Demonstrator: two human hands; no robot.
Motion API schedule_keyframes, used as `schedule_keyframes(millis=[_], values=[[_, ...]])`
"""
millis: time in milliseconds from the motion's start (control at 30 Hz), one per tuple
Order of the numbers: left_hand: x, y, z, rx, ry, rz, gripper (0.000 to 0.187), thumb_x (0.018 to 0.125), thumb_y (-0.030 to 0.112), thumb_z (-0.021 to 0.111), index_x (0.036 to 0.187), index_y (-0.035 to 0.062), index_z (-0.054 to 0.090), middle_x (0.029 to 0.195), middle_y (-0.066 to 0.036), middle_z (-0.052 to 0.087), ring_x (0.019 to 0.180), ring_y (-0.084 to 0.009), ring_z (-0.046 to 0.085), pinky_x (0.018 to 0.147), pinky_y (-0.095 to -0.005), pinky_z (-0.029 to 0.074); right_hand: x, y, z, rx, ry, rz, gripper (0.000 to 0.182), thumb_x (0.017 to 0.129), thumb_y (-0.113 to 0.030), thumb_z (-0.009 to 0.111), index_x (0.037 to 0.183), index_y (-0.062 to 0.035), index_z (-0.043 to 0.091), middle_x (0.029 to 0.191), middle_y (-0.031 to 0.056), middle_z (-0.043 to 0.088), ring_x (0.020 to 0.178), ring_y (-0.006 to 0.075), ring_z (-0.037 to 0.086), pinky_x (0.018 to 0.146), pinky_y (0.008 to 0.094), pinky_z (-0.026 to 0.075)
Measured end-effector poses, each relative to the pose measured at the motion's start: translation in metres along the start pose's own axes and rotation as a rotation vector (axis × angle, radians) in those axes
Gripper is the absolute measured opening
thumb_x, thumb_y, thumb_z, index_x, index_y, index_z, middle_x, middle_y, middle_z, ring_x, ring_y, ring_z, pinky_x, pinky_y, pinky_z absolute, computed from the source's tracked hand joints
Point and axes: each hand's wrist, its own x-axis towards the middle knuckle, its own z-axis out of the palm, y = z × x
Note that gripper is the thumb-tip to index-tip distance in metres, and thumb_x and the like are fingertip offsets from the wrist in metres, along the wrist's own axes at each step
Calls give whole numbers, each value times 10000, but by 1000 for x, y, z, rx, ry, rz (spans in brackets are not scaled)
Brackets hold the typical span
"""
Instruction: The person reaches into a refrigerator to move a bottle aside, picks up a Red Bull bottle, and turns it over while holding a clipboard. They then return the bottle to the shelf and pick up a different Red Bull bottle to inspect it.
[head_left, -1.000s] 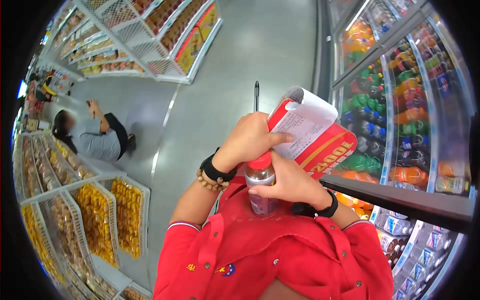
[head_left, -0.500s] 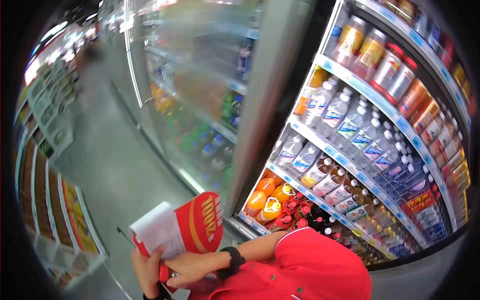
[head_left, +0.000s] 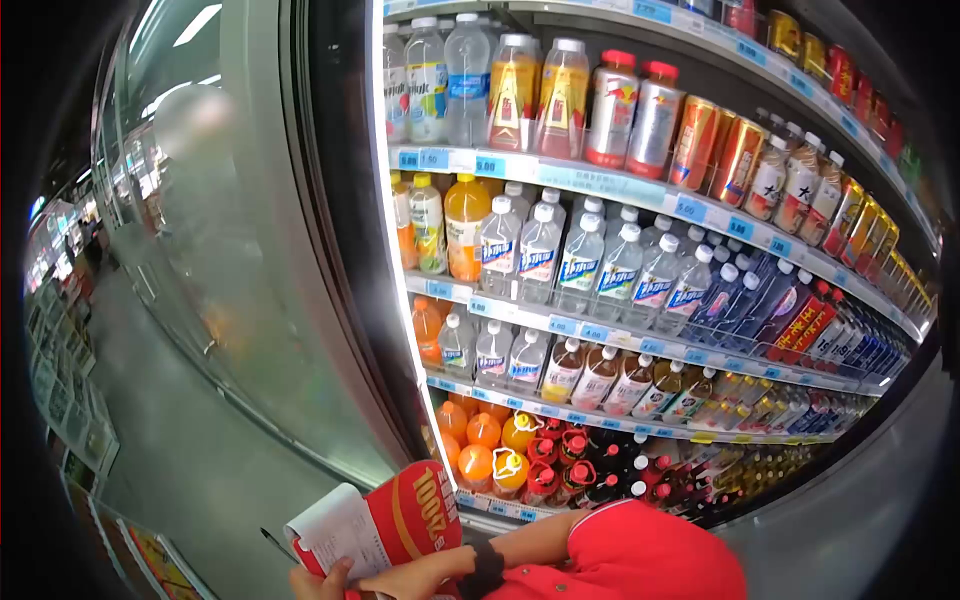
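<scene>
At the bottom of the head view, my left hand is closed at the lower edge of a white notepad with writing on its top sheet. A dark pen sticks out beside that hand. Behind the pad lies a red rounded card, perhaps a hand fan, with gold printing. My right hand, black band at the wrist, is bent in close to the left. Its fingers are mostly cut off; the red-capped bottle seen under it earlier is almost wholly out of view.
An open drinks cooler fills the right; price strips edge its shelves. Clear water bottles, cans and orange-juice bottles stand in rows. A glass door is on the left, with the aisle floor beyond.
My view has turned toward the cooler, so its shelves show more fully and squarely. The hands and notepad sit lower in view, and the red bottle cap has nearly left the frame.
</scene>
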Motion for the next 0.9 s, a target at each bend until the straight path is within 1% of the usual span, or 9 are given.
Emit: schedule_keyframes(millis=[67,100,167,267,500,533,700,833,900], values=[[7,5,0,-149,-84,-43,233,760,169,625,762,-33,507,536,-98,465,501,-176,413,451,-369,365,-7,0,7,122,138,-187,379,760,-156,682,1042,-2,480,825,25,567,771,114,516,681,282,447],[10,-4,2,-175,-102,-61,233,759,169,627,792,-33,516,544,-91,479,515,-169,421,458,-376,370,-12,-18,6,-87,218,97,425,730,-177,699,1061,-14,487,865,24,576,797,117,527,704,285,452],[18,2,-2,-355,-207,-149,346,787,110,636,1076,-51,535,940,-98,616,825,-149,543,722,-328,465,-10,1,9,-48,415,-164,514,704,-220,727,1114,-27,485,880,34,591,813,128,541,717,294,464],[22,-31,4,-597,-226,-177,462,796,75,625,1210,-50,461,1147,-126,561,1020,-192,521,886,-323,412,-53,-57,-2,-352,532,247,679,731,-299,693,1279,-58,373,1102,146,558,1002,203,547,862,317,435],[10,-21,-11,-283,-95,-328,566,796,173,655,1251,-63,414,1201,-184,525,1105,-257,484,976,-366,358,-176,-42,-7,-386,1300,135,748,614,-317,813,1209,-25,467,1135,91,563,1010,166,554,893,320,440],[10,-104,8,-463,42,-207,304,708,31,676,977,-78,587,888,-117,640,766,-168,592,674,-300,470,-190,-47,-2,-395,1450,116,738,592,-306,827,1185,-24,488,1097,85,577,996,165,559,889,316,443],[-3,-119,-2,-343,112,-371,323,768,40,637,1051,-82,541,942,-100,613,811,-160,561,746,-298,461,-253,-91,16,-894,2118,-70,585,601,-211,804,1093,-38,540,980,44,589,897,144,558,802,298,449],[-21,-139,-3,-339,198,-464,306,812,73,627,1057,-88,540,988,-134,610,837,-184,572,775,-306,458,-299,-91,20,-931,2264,13,499,673,-216,740,1089,-27,539,980,76,616,883,185,594,786,317,464],[-29,-151,5,-321,353,-433,366,812,79,636,1108,-95,508,1052,-138,589,886,-190,566,812,-307,451,-325,-53,13,-905,2092,461,493,668,-218,736,1089,-43,546,965,83,631,849,190,608,775,309,470]])
